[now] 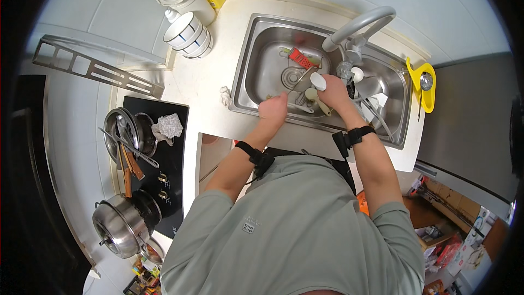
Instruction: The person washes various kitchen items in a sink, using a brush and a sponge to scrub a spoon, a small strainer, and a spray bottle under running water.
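Note:
Over the front of the stainless steel sink (266, 45), my left hand (273, 108) is closed around a thin metal utensil handle (301, 80) that slants up to the right. Its head cannot be made out clearly. My right hand (335, 92) grips a white rounded object (318, 81), perhaps a handle, its lower part hidden by the fingers. Just below lie a cream-coloured utensil (321, 102) and a white-handled one (301, 107), both down in the basin. A red perforated piece (301, 58) rests near the drain strainer (292, 76).
The grey faucet (364, 24) arches over the basin divider. Utensils and white pieces fill the right basin (378, 106). A yellow holder (425, 86) stands at the right rim. Left are stacked white bowls (188, 37) and a cooktop (174, 164) with pots (118, 225).

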Demonstrator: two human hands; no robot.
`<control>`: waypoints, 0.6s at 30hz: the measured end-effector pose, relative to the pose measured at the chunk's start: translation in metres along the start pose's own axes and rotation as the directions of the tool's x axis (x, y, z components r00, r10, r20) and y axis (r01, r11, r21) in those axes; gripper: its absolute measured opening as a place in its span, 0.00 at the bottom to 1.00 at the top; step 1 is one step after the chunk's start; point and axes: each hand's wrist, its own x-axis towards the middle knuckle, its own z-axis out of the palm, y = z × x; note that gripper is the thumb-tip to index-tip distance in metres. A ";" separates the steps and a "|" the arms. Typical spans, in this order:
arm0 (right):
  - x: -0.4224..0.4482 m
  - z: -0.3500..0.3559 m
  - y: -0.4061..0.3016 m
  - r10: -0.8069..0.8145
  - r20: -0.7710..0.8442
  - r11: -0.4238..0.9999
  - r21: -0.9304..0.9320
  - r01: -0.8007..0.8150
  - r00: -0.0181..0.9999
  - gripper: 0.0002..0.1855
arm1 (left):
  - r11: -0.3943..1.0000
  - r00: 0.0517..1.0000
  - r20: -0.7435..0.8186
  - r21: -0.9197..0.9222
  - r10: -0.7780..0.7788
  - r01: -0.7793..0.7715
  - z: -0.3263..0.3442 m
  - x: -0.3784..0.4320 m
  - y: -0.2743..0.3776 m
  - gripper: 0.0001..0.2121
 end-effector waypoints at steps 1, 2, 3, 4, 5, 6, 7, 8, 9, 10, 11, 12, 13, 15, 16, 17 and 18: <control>0.001 -0.003 0.001 0.030 0.024 0.999 0.015 -0.030 0.999 0.11 | 1.000 1.000 -0.026 0.003 0.005 -0.005 0.001 -0.001 -0.002 0.03; 0.001 -0.004 0.003 0.060 0.048 0.998 0.029 -0.061 0.997 0.11 | 1.000 0.999 -0.051 0.006 0.011 -0.011 0.002 -0.002 -0.004 0.02; 0.002 -0.004 0.009 0.061 0.046 0.998 0.030 -0.062 0.997 0.11 | 1.000 0.999 -0.052 0.006 0.013 -0.013 0.003 -0.002 -0.006 0.02; 0.003 -0.002 0.016 0.053 0.021 0.997 0.050 -0.054 0.998 0.12 | 1.000 0.998 -0.058 0.008 0.016 -0.016 0.005 -0.002 -0.009 0.02; 0.002 -0.001 0.023 0.047 -0.005 0.996 0.070 -0.046 0.999 0.13 | 1.000 0.998 -0.063 0.009 0.020 -0.019 0.006 -0.001 -0.010 0.03; 0.003 -0.002 0.027 0.047 -0.008 0.996 0.071 -0.046 0.999 0.13 | 1.000 0.998 -0.065 0.011 0.022 -0.021 0.008 -0.001 -0.013 0.03; 0.002 -0.004 0.031 0.049 -0.010 0.995 0.091 -0.047 0.999 0.14 | 1.000 0.995 -0.091 0.001 0.031 -0.031 0.010 -0.002 -0.016 0.04; 0.003 -0.004 0.034 0.051 -0.012 0.993 0.110 -0.050 0.999 0.15 | 0.999 0.992 -0.117 -0.009 0.040 -0.042 0.012 -0.002 -0.018 0.06; 0.002 -0.007 0.033 0.055 -0.017 0.993 0.110 -0.052 0.998 0.15 | 0.999 0.992 -0.118 -0.008 0.047 -0.048 0.011 -0.002 -0.017 0.06; 0.000 -0.011 0.033 0.026 -0.032 0.996 0.089 -0.023 0.999 0.16 | 0.999 0.996 -0.091 -0.030 0.010 -0.013 0.010 -0.002 -0.016 0.07; -0.002 -0.014 0.033 -0.001 -0.046 0.998 0.067 0.004 0.999 0.17 | 0.998 0.998 -0.064 -0.050 -0.025 0.022 0.009 -0.002 -0.014 0.09; -0.004 -0.016 0.033 0.003 -0.055 0.998 0.068 0.001 0.998 0.17 | 0.999 0.998 -0.066 -0.047 -0.016 0.013 0.009 -0.002 -0.015 0.09; -0.005 -0.018 0.032 0.000 -0.021 0.994 0.112 0.002 1.000 0.17 | 0.999 0.995 -0.099 -0.042 -0.011 0.007 0.011 -0.001 -0.015 0.10; -0.008 -0.025 0.027 0.004 0.004 0.987 0.159 -0.005 1.000 0.18 | 0.999 0.991 -0.131 -0.031 0.007 -0.011 0.013 -0.001 -0.019 0.10; -0.010 -0.032 0.023 -0.028 0.014 0.972 0.234 0.024 1.000 0.18 | 0.996 0.977 -0.205 -0.062 0.057 -0.071 0.013 -0.002 -0.022 0.10; -0.011 -0.038 0.019 -0.060 0.021 0.950 0.308 0.051 0.998 0.18 | 0.987 0.955 -0.278 -0.089 0.103 -0.133 0.014 -0.002 -0.026 0.10; -0.012 -0.043 0.019 -0.049 0.011 0.950 0.310 0.043 0.999 0.18 | 0.985 0.954 -0.275 -0.086 0.119 -0.147 0.014 -0.001 -0.028 0.10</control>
